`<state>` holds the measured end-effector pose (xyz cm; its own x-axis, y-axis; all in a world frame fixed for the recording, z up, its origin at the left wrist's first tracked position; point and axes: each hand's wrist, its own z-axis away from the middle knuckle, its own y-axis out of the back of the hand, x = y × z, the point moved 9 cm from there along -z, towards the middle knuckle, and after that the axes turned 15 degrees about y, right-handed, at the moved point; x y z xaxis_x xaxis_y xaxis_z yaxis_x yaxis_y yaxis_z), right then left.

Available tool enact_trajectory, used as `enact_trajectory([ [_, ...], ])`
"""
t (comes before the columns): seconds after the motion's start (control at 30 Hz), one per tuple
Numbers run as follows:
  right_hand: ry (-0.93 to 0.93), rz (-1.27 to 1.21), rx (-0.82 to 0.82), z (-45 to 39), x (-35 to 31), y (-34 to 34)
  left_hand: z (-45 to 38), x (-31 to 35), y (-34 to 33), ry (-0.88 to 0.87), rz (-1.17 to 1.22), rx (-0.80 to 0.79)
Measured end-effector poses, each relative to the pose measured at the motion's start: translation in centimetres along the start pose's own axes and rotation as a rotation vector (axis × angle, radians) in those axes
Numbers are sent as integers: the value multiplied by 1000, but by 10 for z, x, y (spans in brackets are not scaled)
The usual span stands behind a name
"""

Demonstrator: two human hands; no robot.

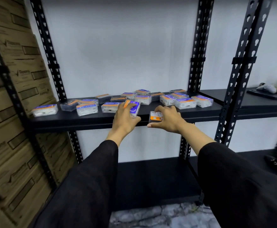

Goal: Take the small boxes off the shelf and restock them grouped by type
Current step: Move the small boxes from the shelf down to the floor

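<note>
Here, far left of frame: stacked cartons [19,99] beside a black rack upright [47,46]. Shelf [72,120] runs across mid-frame, black, white wall behind. Small boxes [86,109] lie scattered on it, clear with purple and orange labels; some darker ones toward the back, mixed in no order.

Left hand [126,120], centre frame, at the shelf's front edge: fingers curled over a purple-label box [134,110], thumb on its near side, box tilted up off the others.

Right hand [169,121], just right of centre: fingers and thumb clamped on an orange-label box [156,116], held upright at the shelf's front lip. Both sleeves [88,186] black.

Lower shelf [151,178] dark. Far right, a second rack bay [262,102] with blurred objects on it; cannot tell what they are.
</note>
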<state>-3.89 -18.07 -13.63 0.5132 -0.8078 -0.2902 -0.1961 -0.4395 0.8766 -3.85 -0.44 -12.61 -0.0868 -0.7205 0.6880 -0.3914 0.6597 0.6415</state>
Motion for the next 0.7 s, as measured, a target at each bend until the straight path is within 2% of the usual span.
enact_trajectory([
  [0.27, 3, -49, -23, 55, 4, -48, 66, -42, -22, -30, 118, -77],
  [0.53, -82, -135, -159, 96, 56, -160, 102, -144, -119, 136, 55, -175],
  [0.7, -161, -179, -271, 115, 92, -244, 119, -220, -188, 313, 28, -263],
])
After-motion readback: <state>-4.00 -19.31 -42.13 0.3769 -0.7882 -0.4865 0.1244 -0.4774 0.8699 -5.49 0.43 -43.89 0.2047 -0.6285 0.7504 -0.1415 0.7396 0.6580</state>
